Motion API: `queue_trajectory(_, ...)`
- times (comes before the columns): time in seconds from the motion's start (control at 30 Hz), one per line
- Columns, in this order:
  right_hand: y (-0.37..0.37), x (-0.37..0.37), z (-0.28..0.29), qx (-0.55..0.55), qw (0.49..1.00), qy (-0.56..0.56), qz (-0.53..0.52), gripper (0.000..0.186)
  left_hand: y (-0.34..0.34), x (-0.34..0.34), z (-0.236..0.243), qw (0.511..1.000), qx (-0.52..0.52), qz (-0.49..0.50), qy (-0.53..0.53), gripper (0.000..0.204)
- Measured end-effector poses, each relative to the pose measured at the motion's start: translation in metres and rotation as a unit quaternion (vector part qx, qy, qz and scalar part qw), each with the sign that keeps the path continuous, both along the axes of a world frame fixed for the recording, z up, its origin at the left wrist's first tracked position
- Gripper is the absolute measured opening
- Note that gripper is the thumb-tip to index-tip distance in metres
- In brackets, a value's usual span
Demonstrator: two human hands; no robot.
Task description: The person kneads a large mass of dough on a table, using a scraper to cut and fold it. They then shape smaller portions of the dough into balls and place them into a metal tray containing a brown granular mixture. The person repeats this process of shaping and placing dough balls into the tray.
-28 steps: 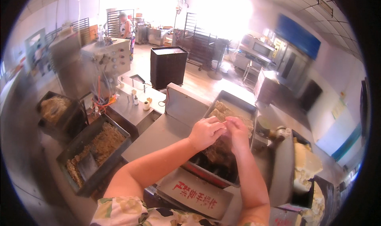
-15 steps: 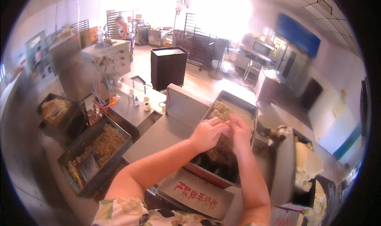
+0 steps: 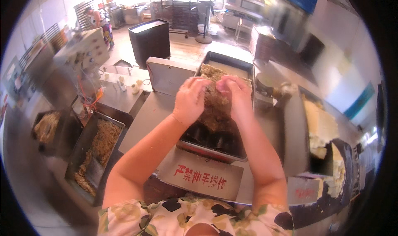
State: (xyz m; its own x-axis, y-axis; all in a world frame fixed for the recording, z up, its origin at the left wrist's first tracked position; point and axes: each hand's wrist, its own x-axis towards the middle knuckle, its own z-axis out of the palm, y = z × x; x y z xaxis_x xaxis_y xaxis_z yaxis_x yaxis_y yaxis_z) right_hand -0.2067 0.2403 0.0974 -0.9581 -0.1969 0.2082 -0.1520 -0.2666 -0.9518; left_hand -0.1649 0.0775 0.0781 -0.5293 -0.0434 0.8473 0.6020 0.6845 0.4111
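Observation:
Both my hands are over a dark rectangular hopper (image 3: 211, 155) heaped with a lumpy, brownish mass (image 3: 214, 111) that looks like filling or dough. My left hand (image 3: 191, 97) is at the left side of the heap, its fingers curled inward. On the right, my right hand (image 3: 237, 94) has its fingers bent together, thumb toward the middle. Whatever either hand grips is hidden by the fingers. The mass slopes down toward me, and the hopper's dark bottom shows at the near end.
Left stand a deep tray (image 3: 96, 153) of brown crumbs with a scoop and a dark bin (image 3: 47, 128) of similar stuff. At right, pale dough (image 3: 321, 124) fills another hopper. A metal panel with red writing (image 3: 201, 178) lies nearest me. Beyond, a person (image 3: 99, 24) stands beside racks.
My hands were close together over the heap; now they have moved apart, the left one to the left side. The whole view has shifted, so the hopper sits lower-left of before.

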Motion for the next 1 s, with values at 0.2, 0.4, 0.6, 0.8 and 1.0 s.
queue_trajectory(0.2,-0.001,0.007,0.014,0.003,0.998,-0.035,-0.051,0.019,-0.012,-0.014,-0.016,0.984,0.055,0.060,-0.157,0.035)
queue_trajectory(0.4,0.008,-0.011,0.000,-0.097,0.994,-0.047,-0.004,0.037,-0.006,-0.021,-0.018,0.970,0.026,0.017,-0.241,0.037)
queue_trajectory(0.6,0.005,-0.010,0.004,-0.184,0.968,-0.132,0.106,0.061,-0.005,-0.012,-0.011,0.993,-0.033,0.007,-0.114,0.032)
queue_trajectory(0.8,0.005,-0.010,-0.005,-0.247,0.927,-0.224,0.169,0.084,0.035,0.017,0.011,0.936,-0.303,-0.173,-0.041,0.066)
queue_trajectory(1.0,0.010,0.009,0.008,-0.266,0.896,-0.116,0.336,0.078,0.030,0.002,0.007,0.937,-0.296,-0.183,0.002,0.071)
